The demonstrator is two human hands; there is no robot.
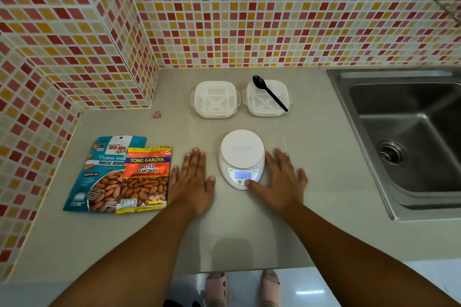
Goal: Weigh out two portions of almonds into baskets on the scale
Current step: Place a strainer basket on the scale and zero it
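"TONG GARDEN SALTED ALMONDS" on orange packet (pixel 146 179)

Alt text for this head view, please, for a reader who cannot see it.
A right hand thumbs a lit scale on a grey counter; the left hand lies flat. Behind stand two empty white baskets, a black spoon across the right one; two almond packets lie left.

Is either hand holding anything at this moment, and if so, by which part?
Nothing is held. The left hand lies flat on the counter, fingers straight. The right hand is flat too, its thumb touching the front of the scale below the display.
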